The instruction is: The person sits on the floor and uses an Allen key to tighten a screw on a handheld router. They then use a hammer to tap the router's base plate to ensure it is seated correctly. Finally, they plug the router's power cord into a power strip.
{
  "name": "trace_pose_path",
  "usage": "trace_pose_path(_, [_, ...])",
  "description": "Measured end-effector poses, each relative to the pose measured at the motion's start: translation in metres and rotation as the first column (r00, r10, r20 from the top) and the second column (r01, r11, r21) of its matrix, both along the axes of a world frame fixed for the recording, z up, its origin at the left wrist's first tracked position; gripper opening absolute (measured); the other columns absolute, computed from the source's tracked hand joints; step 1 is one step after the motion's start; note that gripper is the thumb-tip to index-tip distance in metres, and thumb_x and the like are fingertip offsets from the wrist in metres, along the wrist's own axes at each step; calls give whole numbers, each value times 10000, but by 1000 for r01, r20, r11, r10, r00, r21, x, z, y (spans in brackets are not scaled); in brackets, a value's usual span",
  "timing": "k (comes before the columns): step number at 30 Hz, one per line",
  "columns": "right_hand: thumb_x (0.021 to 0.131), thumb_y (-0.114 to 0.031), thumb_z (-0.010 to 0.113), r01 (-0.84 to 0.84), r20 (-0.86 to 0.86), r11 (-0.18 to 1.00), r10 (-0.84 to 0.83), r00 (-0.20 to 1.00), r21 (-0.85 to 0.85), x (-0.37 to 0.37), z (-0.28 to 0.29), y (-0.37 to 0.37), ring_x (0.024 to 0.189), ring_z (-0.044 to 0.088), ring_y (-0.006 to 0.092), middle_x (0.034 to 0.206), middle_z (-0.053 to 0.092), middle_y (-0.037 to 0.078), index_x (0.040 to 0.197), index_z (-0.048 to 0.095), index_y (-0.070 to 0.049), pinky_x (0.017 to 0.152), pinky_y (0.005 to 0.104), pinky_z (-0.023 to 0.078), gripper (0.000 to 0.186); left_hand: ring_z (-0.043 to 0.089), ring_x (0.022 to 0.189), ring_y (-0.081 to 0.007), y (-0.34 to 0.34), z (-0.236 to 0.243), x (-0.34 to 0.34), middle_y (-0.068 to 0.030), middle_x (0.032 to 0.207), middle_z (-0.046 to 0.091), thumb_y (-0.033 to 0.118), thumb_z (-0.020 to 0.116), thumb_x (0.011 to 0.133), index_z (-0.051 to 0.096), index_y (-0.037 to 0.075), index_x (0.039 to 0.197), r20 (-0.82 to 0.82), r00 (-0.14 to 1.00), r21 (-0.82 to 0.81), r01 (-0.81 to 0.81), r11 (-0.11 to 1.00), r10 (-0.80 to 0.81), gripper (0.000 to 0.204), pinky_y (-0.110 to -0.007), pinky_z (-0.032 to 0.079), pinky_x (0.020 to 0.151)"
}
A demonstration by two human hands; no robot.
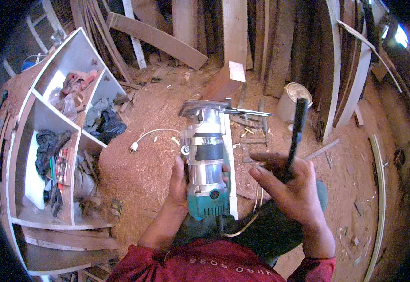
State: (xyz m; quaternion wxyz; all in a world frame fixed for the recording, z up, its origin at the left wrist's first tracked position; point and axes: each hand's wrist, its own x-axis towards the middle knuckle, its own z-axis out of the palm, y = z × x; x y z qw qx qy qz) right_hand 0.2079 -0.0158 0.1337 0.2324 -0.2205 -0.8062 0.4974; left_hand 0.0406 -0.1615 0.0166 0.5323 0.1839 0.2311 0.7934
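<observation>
A trim router (206, 174) with a silver body and a teal motor end stands before my chest, its flat dark base (198, 107) uppermost. My left hand (173, 199) is wrapped round it, the thumb on the left side and fingertips showing at the right. A metal guide bar (249, 112) sticks out to the right from the base. My right hand (295, 190), apart from the router, is closed on a slim black stick-like tool (299, 124) that points up. Its exact kind does not show. A pale cord (247, 224) loops below the router.
To the left, a white-edged shelf unit (78, 127) holds bags and tools. A white bucket (293, 101) and a wooden beam (221, 80) stand ahead on the sawdust-covered floor (139, 176). Boards (280, 47) lean at the back. A plug (133, 147) lies on the floor.
</observation>
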Motion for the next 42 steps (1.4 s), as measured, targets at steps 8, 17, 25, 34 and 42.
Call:
trace_pose_path(8, [762, -204, 842, 66, -175, 958, -17, 984, 278, -21, -16, 29, 633, 621, 152, 772, 659, 84, 1004, 709, -36, 561, 311, 478, 324, 642, 1091, -253, 57, 31, -5, -143, 1242, 628, 702, 318, 942, 458, 36, 1391, -184, 982, -131, -78, 988, 53, 816, -396, 527, 949])
trace_pose_path(17, [711, -227, 871, 167, -74, 923, -150, 986, 346, -38, -57, 31, 499, 552, 191, 605, 579, 69, 878, 697, -53, 478, 332, 420, 297, 607, 1134, -202, 51, -22, -18, -120, 1266, 611, 526, 485, 959, 481, 18, 1364, -310, 951, -95, -11, 995, -19, 649, -369, 480, 993])
trace_pose_path(25, [746, -237, 837, 188, -82, 868, -169, 982, 459, -57, -73, 32, 594, 657, 252, 740, 668, 92, 887, 702, -73, 529, 355, 506, 255, 665, 1033, -274, 56, -23, -28, -141, 1228, 627, 668, 479, 898, 446, 43, 1388, -361, 933, -254, -109, 961, 11, 795, -425, 559, 886])
trace_pose_path(34, [781, -274, 796, 80, -35, 806, -74, 997, 586, -67, -77, 44, 781, 713, 251, 1029, 695, 76, 1076, 697, -111, 589, 347, 565, 352, 598, 1113, -173, 65, -26, -29, -105, 1245, 599, 503, 552, 939, 462, 37, 1357, -277, 960, -242, -109, 964, 39, 633, -348, 504, 946])
trace_pose_path(42, [754, -244, 815, 115, -47, 778, -109, 993, 617, -66, -87, 51, 669, 690, 255, 834, 694, 95, 1045, 679, -59, 561, 356, 543, 371, 613, 1069, -164, 71, -36, -28, -101, 1202, 618, 474, 506, 965, 487, 39, 1333, -315, 949, -310, -111, 944, 8, 571, -328, 514, 912])
